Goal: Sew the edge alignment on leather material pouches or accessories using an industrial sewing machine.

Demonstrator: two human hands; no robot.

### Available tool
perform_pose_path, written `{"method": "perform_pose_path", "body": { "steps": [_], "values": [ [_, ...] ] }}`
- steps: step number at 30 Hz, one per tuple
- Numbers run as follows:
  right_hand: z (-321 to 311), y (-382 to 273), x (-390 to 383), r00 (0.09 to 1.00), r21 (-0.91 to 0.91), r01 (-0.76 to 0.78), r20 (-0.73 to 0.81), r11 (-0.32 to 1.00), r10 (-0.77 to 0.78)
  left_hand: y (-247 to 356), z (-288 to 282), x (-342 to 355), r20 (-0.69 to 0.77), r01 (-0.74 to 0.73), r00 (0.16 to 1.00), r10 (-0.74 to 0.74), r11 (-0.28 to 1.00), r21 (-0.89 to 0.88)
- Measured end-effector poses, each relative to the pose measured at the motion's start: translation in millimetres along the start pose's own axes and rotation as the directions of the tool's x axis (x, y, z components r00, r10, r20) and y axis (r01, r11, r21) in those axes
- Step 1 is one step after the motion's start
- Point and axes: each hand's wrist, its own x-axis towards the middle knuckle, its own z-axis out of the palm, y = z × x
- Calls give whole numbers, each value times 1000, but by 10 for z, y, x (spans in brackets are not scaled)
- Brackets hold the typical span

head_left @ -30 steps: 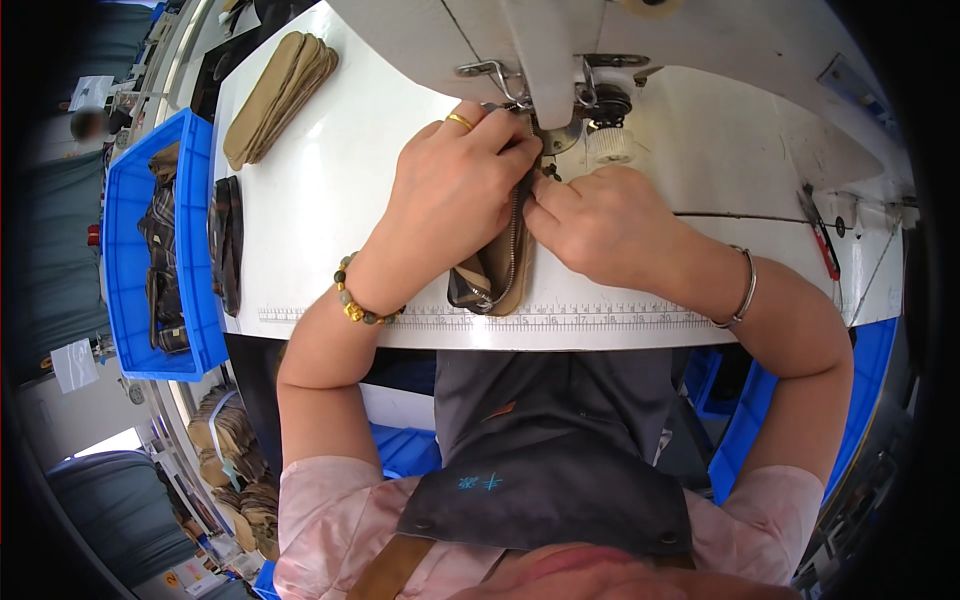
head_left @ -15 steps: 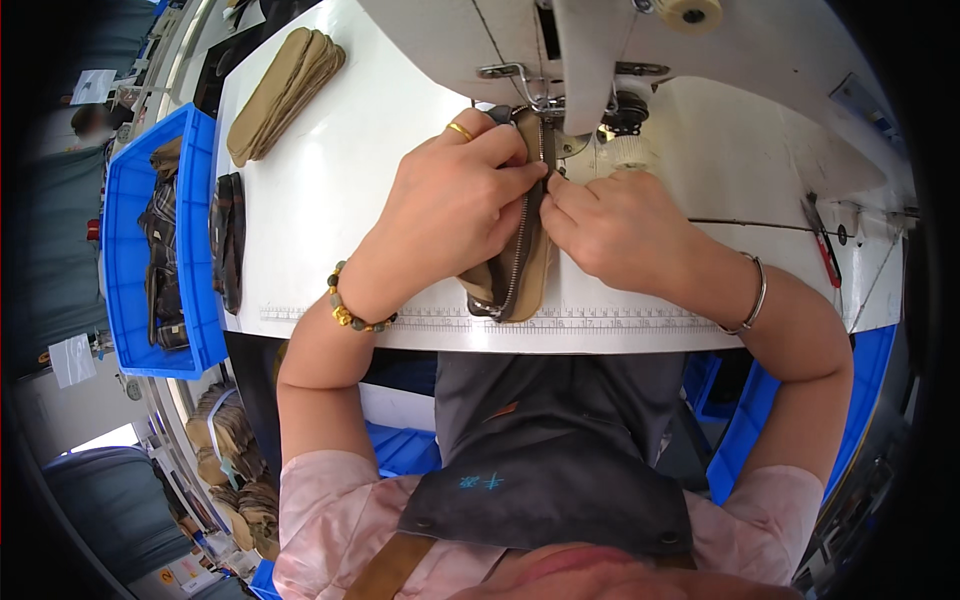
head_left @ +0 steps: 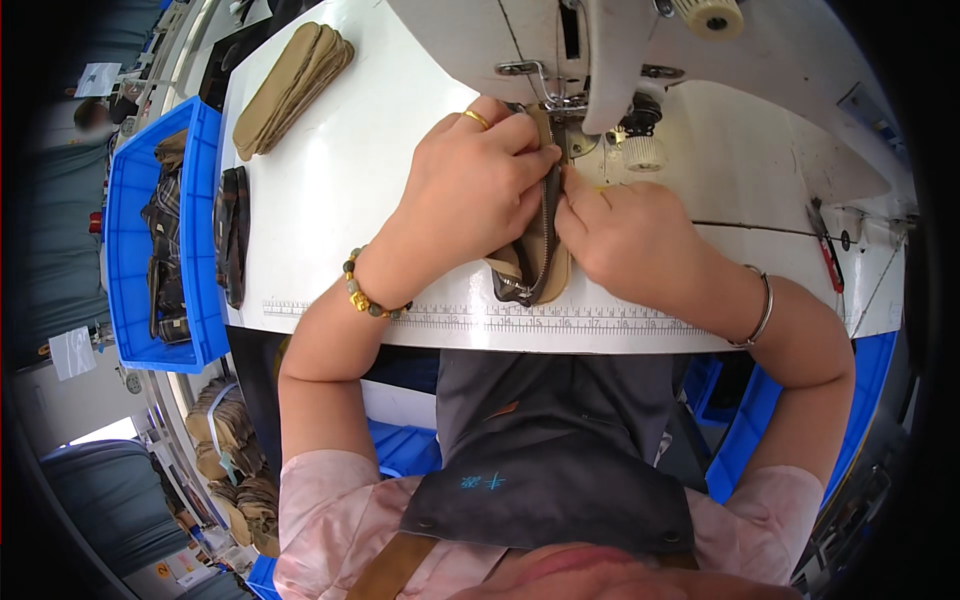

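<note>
Blue characters [head_left: 483, 482] mark the dark apron [head_left: 550, 510], and small numbers run along the ruler strip [head_left: 450, 319].

On the table [head_left: 350, 210], between left hand [head_left: 482, 175] and right hand [head_left: 628, 232]: a zippered cloth piece [head_left: 547, 235], running toward the sewing machine [head_left: 615, 65] beyond both. Ahead and left of the left hand: stacked cloth [head_left: 290, 90]. Farther left: folded cloth [head_left: 232, 235] at the table's edge, then a bin [head_left: 207, 230] holding more cloth [head_left: 165, 235]. Right of the right hand: a tool [head_left: 829, 250]. Nearer the body than both: a ruler [head_left: 450, 320].
</note>
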Motion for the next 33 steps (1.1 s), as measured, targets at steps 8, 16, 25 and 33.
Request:
{"method": "perform_pose_path", "body": {
  "steps": [8,16,25,33],
  "values": [
    [-247,-338,-130,985,-25,122,126,992,-118,232,-154,-155,-11,-180,983,182,979,97],
    [-302,-483,-159,983,-177,112,167,978,-82,313,-262,-215,90,-172,981,170,985,16],
    [-275,-462,-137,988,-135,122,109,983,-107,292,-151,-165,36,-94,994,101,982,-166],
    [-270,-450,-134,983,-91,137,132,986,-125,245,-123,-167,49,-91,993,104,971,-220]
  ]
}}
